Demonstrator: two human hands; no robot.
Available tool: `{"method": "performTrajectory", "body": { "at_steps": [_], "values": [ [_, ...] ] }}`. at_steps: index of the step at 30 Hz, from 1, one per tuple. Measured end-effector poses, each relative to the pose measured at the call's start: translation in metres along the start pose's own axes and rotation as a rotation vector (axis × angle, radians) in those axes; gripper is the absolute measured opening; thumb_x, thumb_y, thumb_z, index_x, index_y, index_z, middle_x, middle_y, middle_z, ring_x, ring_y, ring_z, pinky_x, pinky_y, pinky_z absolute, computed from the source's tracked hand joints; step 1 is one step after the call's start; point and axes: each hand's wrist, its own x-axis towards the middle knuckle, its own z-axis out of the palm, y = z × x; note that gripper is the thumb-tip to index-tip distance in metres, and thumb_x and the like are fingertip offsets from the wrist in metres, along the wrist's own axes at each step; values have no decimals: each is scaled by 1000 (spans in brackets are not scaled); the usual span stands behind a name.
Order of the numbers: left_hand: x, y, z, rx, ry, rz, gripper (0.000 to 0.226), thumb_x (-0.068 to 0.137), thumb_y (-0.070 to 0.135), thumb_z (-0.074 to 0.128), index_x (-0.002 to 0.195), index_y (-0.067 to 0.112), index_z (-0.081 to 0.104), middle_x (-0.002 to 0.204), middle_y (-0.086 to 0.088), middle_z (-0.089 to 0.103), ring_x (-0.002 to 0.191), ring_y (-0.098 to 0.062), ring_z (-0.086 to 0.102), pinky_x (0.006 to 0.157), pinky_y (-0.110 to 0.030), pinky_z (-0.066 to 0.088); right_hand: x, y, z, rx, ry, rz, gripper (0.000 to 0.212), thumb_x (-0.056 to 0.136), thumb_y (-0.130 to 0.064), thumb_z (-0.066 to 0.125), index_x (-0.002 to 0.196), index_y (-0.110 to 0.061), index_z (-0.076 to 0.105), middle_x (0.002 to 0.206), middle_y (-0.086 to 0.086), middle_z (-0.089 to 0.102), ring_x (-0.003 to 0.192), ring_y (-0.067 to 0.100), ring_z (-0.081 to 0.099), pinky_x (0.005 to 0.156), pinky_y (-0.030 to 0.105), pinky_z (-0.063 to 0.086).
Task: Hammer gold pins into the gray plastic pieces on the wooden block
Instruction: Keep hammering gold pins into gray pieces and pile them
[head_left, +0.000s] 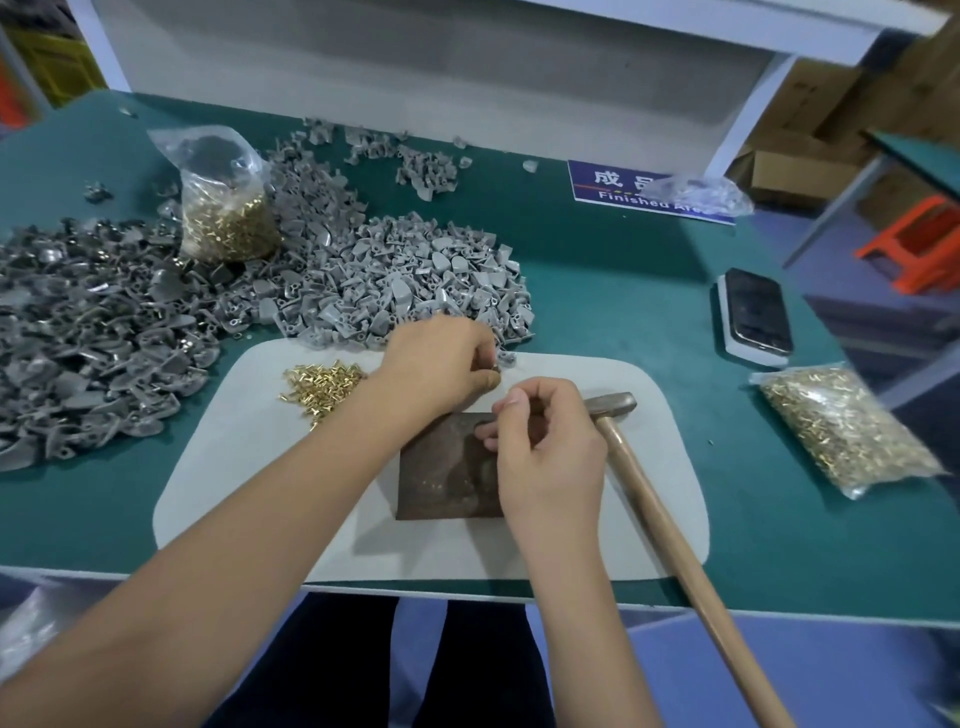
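My left hand (441, 364) reaches to the near edge of the pile of gray plastic pieces (415, 280) and pinches one small piece at its fingertips. My right hand (545, 447) hovers over the right side of the dark wooden block (441, 473) with curled fingers and thumb against forefinger; nothing shows between them. The hammer (618, 402) lies just right of that hand, with its wooden handle running off the table's front edge. Loose gold pins (322, 384) sit on the white mat (249, 467), left of my left forearm.
A darker heap of gray pieces (78, 338) fills the left of the green table. Bags of gold pins stand at the back left (228, 218) and lie at the right (841, 431). A phone (756, 312) and a "Finished Area" sign (623, 189) are at the right.
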Motion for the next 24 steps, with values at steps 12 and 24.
{"method": "performTrajectory", "body": {
  "at_steps": [12,24],
  "values": [
    [-4,-8,-2,-236,-120,63,18,92,27,69,110,31,71,95,9,69,84,-13,63,77,-29,52,2,1,1,-37,-4,16,12,100,-17,57,91,-24,59,78,-16,69,69,2,72,65,22,53],
    [-13,-29,-4,-335,-103,-39,15,92,17,71,104,22,78,84,8,68,74,0,60,78,-21,50,0,0,0,-43,-22,12,10,100,-18,57,92,-23,59,75,-19,70,71,7,73,72,39,58]
  ]
}}
